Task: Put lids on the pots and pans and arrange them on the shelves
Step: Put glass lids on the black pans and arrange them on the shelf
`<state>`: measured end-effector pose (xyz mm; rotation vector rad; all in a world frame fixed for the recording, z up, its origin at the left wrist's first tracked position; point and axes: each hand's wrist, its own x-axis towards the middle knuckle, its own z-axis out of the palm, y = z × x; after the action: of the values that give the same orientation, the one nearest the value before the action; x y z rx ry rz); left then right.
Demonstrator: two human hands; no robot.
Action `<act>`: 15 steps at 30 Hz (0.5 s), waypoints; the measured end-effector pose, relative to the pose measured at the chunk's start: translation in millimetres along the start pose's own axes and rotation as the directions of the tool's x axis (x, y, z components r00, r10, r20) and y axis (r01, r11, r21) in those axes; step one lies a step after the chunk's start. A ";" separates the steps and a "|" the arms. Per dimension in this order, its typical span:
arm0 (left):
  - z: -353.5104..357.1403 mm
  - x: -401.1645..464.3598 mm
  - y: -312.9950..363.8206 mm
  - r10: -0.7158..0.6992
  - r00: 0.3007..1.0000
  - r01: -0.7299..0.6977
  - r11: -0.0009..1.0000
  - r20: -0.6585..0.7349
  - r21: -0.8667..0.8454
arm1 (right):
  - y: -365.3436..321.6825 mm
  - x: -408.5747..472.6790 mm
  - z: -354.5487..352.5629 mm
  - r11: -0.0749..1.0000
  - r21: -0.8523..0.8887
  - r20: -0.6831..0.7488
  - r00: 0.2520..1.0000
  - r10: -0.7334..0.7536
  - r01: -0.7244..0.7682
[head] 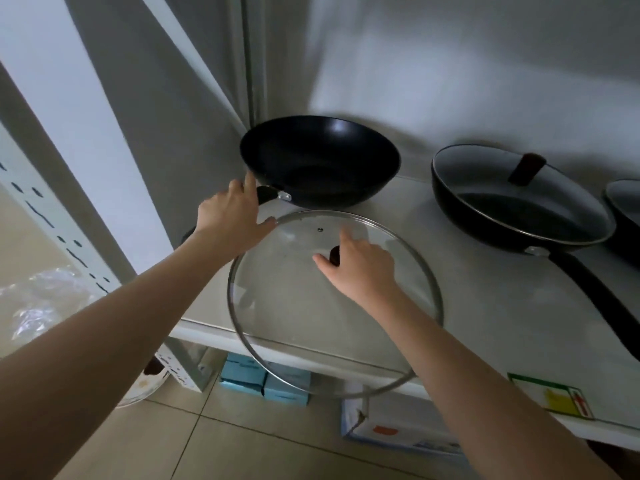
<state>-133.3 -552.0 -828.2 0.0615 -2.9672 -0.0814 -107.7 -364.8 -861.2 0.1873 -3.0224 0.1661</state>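
Observation:
A black wok [320,159] sits uncovered at the back left of the white shelf [491,306], its dark handle pointing toward me. My left hand [232,216] lies over that handle, fingers spread, thumb touching the rim of a large glass lid [294,306]. My right hand [360,268] grips the lid's dark knob and holds the lid just in front of the wok, partly past the shelf's front edge. To the right a black frying pan [519,206] wears its own glass lid with a dark knob.
Another dark pan [627,209] shows at the right edge. A perforated shelf post [52,216] runs down the left. Below the shelf are blue boxes [266,379], a white carton [398,431], and a lid on the tiled floor [145,386]. Crumpled plastic [38,306] lies at left.

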 end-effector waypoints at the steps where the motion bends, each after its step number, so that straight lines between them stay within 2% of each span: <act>1: 2.3 4.9 -2.7 0.011 1.000 -0.011 1.000 0.020 0.004 | -1.6 0.7 1.0 1.000 -0.015 -0.004 1.000 0.012 -0.012; 4: 8.6 15.7 -9.9 0.060 0.998 -0.059 0.998 0.037 -0.025 | -3.1 2.4 3.3 0.999 -0.029 -0.018 0.999 0.029 -0.030; 10: 22.8 19.6 -13.8 0.117 0.993 -0.113 0.984 0.023 -0.137 | -2.5 5.2 5.6 0.992 0.090 -0.003 0.996 0.084 -0.083; 15: 23.7 25.0 -12.7 0.156 0.988 -0.155 0.987 0.021 -0.046 | 2.3 -2.9 3.5 0.990 0.099 0.000 0.995 0.101 -0.100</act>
<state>-161.5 -564.6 -848.0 -0.1780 -2.9805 -0.1281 -105.5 -362.7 -865.2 0.0420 -3.0222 0.3242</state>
